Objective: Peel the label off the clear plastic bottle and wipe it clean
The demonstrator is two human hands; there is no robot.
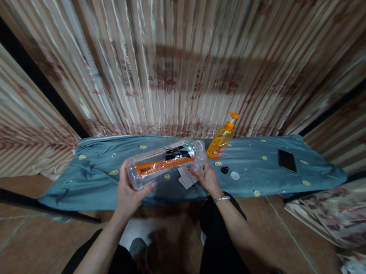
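a: clear bottle (166, 163), lying sideways above the blue cloth (89, 176). long axis running left to right, base low at left, mouth a little higher at right.

b: left hand (129, 194) wrapped round the base end, thumb across the front, carrying the weight. right hand (205, 177) at the mouth end, fingers curled close, touching the rim; white rag (185, 179) just beneath, whether pinched or only lying there, cannot tell.

a: both hands equally near, one per end.

b: soap pump (222, 138) just behind the mouth end, apart. small black cap (224, 170) and white disc (234, 175) right of the right hand. phone (286, 160) well apart, far right.
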